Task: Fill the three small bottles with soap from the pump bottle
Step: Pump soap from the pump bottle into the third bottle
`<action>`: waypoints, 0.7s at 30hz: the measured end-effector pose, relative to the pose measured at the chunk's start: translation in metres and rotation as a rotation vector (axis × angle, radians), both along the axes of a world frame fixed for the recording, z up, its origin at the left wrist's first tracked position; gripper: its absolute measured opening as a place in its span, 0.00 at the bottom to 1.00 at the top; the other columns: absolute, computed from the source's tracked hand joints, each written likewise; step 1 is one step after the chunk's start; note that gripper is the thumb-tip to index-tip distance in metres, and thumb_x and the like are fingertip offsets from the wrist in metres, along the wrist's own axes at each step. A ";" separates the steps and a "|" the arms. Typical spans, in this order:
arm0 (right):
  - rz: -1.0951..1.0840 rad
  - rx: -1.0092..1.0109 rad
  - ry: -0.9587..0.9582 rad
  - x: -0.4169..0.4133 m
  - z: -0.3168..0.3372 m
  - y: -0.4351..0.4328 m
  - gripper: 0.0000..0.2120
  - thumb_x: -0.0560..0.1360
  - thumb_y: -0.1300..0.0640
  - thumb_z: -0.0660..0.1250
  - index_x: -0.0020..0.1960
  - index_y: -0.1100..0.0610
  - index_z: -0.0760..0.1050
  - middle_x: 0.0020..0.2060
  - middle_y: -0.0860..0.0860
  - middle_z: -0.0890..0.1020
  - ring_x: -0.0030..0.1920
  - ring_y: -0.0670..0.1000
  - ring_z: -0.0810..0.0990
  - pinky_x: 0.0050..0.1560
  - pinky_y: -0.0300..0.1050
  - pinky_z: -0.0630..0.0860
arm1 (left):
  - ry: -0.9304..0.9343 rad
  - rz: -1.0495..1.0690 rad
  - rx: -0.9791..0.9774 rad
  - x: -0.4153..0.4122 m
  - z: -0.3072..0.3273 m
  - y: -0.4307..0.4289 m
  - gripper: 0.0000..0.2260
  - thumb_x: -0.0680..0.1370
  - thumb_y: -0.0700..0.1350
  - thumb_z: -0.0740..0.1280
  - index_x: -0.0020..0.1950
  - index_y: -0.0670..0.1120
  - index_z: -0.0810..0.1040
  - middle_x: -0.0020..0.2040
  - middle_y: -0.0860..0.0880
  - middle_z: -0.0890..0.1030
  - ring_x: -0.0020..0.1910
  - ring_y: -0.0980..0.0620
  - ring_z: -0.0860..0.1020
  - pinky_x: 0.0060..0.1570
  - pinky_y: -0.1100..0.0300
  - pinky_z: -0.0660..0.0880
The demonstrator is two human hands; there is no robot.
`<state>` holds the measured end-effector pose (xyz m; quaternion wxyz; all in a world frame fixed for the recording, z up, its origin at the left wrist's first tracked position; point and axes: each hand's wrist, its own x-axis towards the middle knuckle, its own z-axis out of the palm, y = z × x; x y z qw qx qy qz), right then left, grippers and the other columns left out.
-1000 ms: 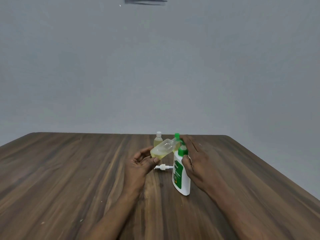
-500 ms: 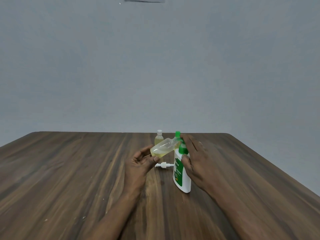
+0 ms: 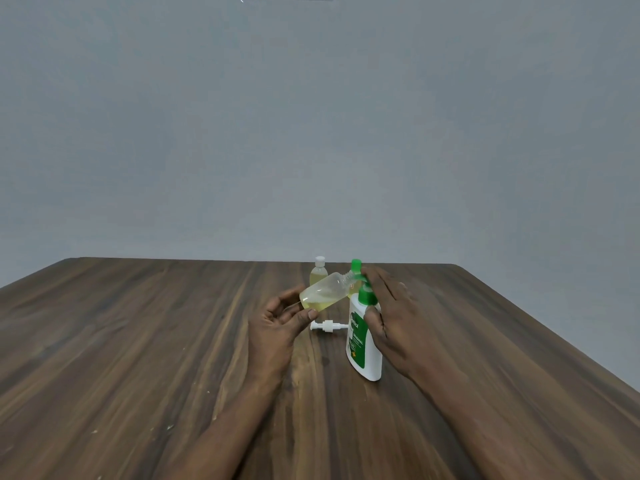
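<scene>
Tilted bottle at the pump spout

Left hand (image 3: 277, 323) pinches the small bottle (image 3: 323, 295) (base low); right hand (image 3: 391, 317) wraps the pump bottle (image 3: 363, 344), fingers pressing its green pump head (image 3: 366, 292).

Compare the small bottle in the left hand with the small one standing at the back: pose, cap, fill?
The held small bottle lies tilted, neck at the pump bottle spout; the rear small bottle stands upright. Held one is uncapped; rear one has a white cap. Held is partly filled; rear looks fuller. Both are clear with yellowish soap.
</scene>
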<state>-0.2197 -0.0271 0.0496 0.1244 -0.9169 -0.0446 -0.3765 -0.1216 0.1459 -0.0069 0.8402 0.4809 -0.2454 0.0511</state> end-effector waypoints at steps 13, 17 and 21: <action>-0.002 -0.015 -0.003 -0.001 0.002 0.002 0.26 0.74 0.55 0.54 0.72 0.50 0.61 0.66 0.45 0.69 0.56 0.46 0.70 0.62 0.48 0.69 | 0.011 -0.009 -0.007 0.000 0.001 0.002 0.19 0.71 0.31 0.75 0.60 0.43 0.82 0.53 0.44 0.87 0.56 0.47 0.85 0.48 0.62 0.81; -0.012 -0.015 0.024 -0.002 0.000 0.002 0.26 0.75 0.55 0.55 0.73 0.52 0.61 0.67 0.46 0.69 0.59 0.47 0.70 0.65 0.49 0.67 | 0.010 -0.001 -0.001 -0.001 0.000 0.002 0.19 0.71 0.30 0.75 0.60 0.42 0.82 0.53 0.45 0.87 0.55 0.47 0.85 0.47 0.63 0.81; -0.008 -0.002 0.019 -0.003 0.003 0.001 0.27 0.75 0.57 0.58 0.73 0.50 0.59 0.67 0.45 0.69 0.60 0.46 0.70 0.64 0.47 0.68 | 0.011 -0.006 -0.010 -0.002 0.001 0.002 0.19 0.70 0.30 0.75 0.59 0.43 0.82 0.53 0.44 0.87 0.55 0.46 0.85 0.48 0.62 0.81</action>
